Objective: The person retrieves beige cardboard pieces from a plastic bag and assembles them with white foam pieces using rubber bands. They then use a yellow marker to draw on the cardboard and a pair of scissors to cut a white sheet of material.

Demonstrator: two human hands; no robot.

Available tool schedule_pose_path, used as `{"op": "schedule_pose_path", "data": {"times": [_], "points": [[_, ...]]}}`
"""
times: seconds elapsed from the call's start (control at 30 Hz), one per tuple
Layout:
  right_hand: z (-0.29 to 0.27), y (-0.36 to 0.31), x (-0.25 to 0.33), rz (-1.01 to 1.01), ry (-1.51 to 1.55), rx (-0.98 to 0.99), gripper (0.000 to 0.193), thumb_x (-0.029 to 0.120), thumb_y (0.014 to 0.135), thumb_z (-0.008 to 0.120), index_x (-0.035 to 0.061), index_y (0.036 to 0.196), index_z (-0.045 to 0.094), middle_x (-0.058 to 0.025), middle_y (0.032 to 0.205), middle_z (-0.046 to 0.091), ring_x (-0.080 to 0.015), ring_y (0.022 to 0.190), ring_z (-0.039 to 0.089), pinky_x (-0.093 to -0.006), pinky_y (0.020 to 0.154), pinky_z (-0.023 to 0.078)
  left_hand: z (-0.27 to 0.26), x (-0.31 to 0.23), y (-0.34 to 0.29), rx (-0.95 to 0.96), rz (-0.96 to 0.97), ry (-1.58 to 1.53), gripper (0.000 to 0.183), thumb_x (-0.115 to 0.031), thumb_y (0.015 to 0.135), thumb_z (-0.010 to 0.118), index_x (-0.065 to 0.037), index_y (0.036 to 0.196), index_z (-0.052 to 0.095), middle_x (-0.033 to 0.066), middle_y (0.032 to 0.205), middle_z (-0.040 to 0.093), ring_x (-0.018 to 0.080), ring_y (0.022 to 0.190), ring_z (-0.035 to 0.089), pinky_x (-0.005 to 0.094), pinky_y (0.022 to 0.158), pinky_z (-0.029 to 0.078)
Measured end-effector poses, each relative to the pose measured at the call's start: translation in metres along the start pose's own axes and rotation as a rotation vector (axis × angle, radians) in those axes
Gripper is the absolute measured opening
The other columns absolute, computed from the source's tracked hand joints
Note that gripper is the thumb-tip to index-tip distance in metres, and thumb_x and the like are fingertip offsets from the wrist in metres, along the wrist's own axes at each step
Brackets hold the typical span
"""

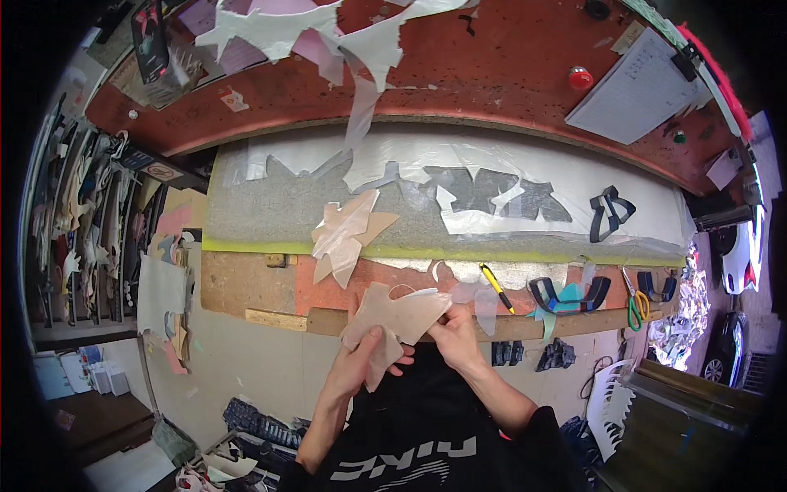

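Observation:
In front of my body I hold a beige, pointed cut-out piece of sheet material (pixel 381 316) with a pale, thin layer at its upper right edge. My left hand (pixel 358 361) grips its lower left side, thumb on top and fingers behind. At the right corner, my right hand (pixel 455 334) pinches the edge between thumb and fingers. Beyond my hands, similar beige cut-outs (pixel 346 234) overlap on the grey cutting board (pixel 328 197). A white sheet with cut holes (pixel 492 225) lies over the board, and a black cutting die (pixel 611 215) stands on its right part.
A red machine beam (pixel 459 74) spans the far side, with white scraps (pixel 270 31) on top. Along the near ledge lie a yellow-and-black pen-like tool (pixel 497 289), a dark curved die (pixel 570 297) and scissors (pixel 637 307). Cut-outs hang on a rack (pixel 82 213) at left.

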State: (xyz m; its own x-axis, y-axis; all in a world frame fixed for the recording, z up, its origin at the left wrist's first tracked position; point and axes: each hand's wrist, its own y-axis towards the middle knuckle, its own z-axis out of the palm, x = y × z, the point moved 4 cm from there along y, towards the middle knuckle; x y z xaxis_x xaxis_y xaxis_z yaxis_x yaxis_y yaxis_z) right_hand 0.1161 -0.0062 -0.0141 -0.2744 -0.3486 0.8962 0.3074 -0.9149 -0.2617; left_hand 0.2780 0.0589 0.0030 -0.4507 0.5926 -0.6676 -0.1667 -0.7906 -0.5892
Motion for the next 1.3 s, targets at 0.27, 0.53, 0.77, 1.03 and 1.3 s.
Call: {"op": "schedule_pose_path", "data": {"times": [0.27, 0.53, 0.77, 1.03, 1.3], "points": [[0.022, 0.006, -0.021, 0.119, 0.061, 0.152, 0.021, -0.003, 0.091, 0.060, -0.0028, 0.109, 0.069, -0.0056, 0.102, 0.072, -0.0102, 0.090, 0.066, -0.0260, 0.079, 0.053, -0.044, 0.003, -0.006, -0.124, 0.126, 0.433, 0.045, -0.033, 0.105, 0.045, 0.002, 0.132, 0.050, 0.0169, 0.106, 0.069, 0.0270, 0.099, 0.069, 0.0364, 0.081, 0.054], [0.057, 0.010, -0.023, 0.135, 0.057, 0.040, 0.021, -0.006, 0.089, 0.057, -0.0058, 0.108, 0.067, -0.0091, 0.101, 0.072, -0.0136, 0.088, 0.068, -0.0287, 0.080, 0.057, -0.061, -0.034, -0.040, -0.486, 0.288, 0.894, 0.065, -0.033, 0.098, 0.058, 0.000, 0.149, 0.035, 0.0261, 0.149, 0.035, 0.0398, 0.136, 0.038, 0.0442, 0.107, 0.037], [0.094, 0.010, -0.014, 0.160, 0.107, 0.003, 0.018, -0.003, 0.091, 0.058, -0.0054, 0.107, 0.066, -0.0080, 0.095, 0.072, -0.0137, 0.083, 0.069, -0.0274, 0.075, 0.057, -0.077, -0.066, -0.059, -0.357, 0.690, 0.808, 0.071, -0.028, 0.098, 0.055, 0.002, 0.153, 0.023, 0.0201, 0.161, 0.012, 0.0378, 0.146, 0.021, 0.0470, 0.118, 0.020], [0.113, -0.001, -0.008, 0.197, -0.027, 0.076, 0.014, 0.008, 0.094, 0.064, -0.0030, 0.101, 0.069, -0.0047, 0.081, 0.071, -0.0073, 0.072, 0.066, -0.0213, 0.062, 0.051, -0.073, -0.096, -0.081, 0.067, 0.621, 0.417, 0.052, -0.013, 0.095, 0.054, -0.003, 0.145, 0.044, 0.0189, 0.164, -0.005, 0.0298, 0.152, 0.010, 0.0442, 0.120, 0.016], [0.108, -0.011, -0.035, 0.033, 0.006, 0.052, 0.014, 0.005, 0.093, 0.061, -0.0003, 0.101, 0.070, 0.0019, 0.081, 0.066, -0.0047, 0.065, 0.057, -0.0233, 0.054, 0.044, -0.102, -0.070, -0.054, -0.004, 0.433, 0.442, 0.070, -0.011, 0.098, 0.052, -0.002, 0.156, 0.015, 0.0199, 0.152, 0.033, 0.0270, 0.134, 0.044, 0.0371, 0.109, 0.038]]}}
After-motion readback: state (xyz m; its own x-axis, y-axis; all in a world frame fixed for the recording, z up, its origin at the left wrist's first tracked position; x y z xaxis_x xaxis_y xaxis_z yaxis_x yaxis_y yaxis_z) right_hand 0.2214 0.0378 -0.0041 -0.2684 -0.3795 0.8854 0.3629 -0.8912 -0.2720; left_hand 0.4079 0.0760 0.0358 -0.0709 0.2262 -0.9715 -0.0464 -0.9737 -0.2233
